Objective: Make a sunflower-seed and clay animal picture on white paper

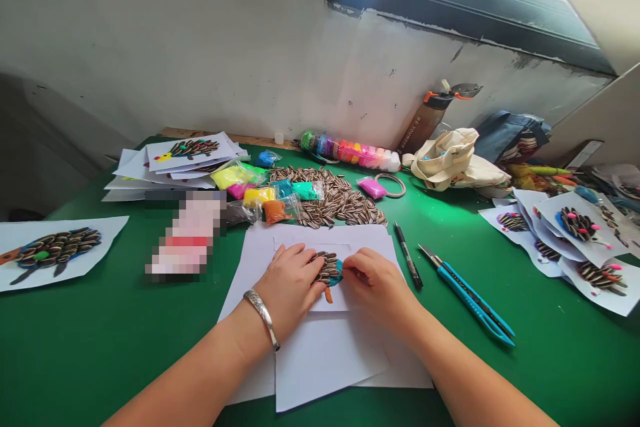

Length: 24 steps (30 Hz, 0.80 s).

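Observation:
A small picture of striped sunflower seeds (329, 269) set in blue clay (339, 271) lies on white paper (320, 360) in front of me. A bit of orange clay (329, 295) sticks out below the seeds. My left hand (295, 280) rests flat on the sheet, fingers stretched out, its fingertips against the picture's left side. At the right edge of the blue clay, my right hand (375, 277) has its thumb and fingertips pinched together. Whatever they hold, if anything, is hidden by the fingers.
Behind the paper lie a heap of loose sunflower seeds (340, 199) and several clay packets (260, 196). A pen (408, 255) and a blue utility knife (470, 297) lie on the right. Finished-looking seed pictures (190, 148) are stacked at back left, others (580, 223) far right.

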Each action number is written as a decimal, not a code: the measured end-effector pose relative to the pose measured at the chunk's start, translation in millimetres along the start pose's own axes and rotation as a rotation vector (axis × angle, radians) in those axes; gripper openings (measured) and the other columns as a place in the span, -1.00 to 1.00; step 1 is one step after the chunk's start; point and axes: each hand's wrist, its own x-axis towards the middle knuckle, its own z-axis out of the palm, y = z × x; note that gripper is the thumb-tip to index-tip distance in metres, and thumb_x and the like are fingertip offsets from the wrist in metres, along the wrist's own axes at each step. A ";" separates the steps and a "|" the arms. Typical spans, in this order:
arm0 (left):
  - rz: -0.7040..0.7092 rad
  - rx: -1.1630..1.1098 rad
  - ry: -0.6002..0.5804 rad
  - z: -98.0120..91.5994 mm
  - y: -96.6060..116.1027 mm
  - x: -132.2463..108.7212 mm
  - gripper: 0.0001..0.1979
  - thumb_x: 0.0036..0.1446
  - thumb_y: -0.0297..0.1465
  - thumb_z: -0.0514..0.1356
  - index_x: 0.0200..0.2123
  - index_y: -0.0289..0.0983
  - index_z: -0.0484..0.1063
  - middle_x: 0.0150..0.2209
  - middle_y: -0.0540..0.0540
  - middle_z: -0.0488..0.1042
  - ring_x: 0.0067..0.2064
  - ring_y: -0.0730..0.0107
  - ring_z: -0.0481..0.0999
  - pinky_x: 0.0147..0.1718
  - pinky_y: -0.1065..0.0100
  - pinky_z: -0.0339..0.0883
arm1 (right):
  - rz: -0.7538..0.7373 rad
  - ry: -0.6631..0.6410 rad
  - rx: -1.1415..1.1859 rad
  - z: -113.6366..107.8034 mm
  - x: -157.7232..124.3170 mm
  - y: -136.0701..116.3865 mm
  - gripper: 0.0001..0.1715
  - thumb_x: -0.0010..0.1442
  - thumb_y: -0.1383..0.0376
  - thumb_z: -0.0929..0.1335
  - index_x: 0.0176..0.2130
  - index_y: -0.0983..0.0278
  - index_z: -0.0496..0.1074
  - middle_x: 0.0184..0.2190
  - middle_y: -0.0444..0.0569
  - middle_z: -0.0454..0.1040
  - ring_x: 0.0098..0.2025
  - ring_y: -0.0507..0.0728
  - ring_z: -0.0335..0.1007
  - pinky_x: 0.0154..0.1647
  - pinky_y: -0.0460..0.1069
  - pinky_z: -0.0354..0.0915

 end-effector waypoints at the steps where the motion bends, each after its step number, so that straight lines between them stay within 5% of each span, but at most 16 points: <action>1: 0.002 -0.001 0.005 0.2 0.0 -0.1 -0.77 0.19 -0.42 0.11 -0.08 -0.24 0.40 -0.04 -0.18 0.46 0.04 0.07 0.33 0.09 -0.12 0.13 | 0.000 -0.014 -0.010 0.7 0.2 -0.2 -0.81 0.15 0.49 0.29 -0.43 0.26 0.41 -0.49 -0.13 0.31 -0.43 0.03 0.21 -0.42 -0.09 0.12; 17: -0.008 0.006 -0.026 -2.2 1.8 1.6 -0.78 0.18 -0.44 0.13 -0.09 -0.27 0.42 -0.02 -0.19 0.46 0.07 0.02 0.32 0.08 -0.16 0.14 | -0.019 -0.013 -0.037 10.8 1.3 0.7 -0.80 0.13 0.50 0.28 -0.46 0.28 0.39 -0.49 -0.11 0.33 -0.42 0.03 0.23 -0.39 -0.09 0.12; 24: -0.009 0.006 -0.035 -3.3 2.2 2.4 -0.77 0.18 -0.43 0.13 -0.08 -0.28 0.41 -0.01 -0.19 0.45 0.07 0.01 0.32 0.09 -0.16 0.12 | 0.170 -0.005 0.358 -2.4 9.7 13.1 -0.89 0.15 0.35 0.30 -0.36 0.26 0.44 -0.44 -0.13 0.43 -0.37 0.04 0.32 -0.34 -0.07 0.22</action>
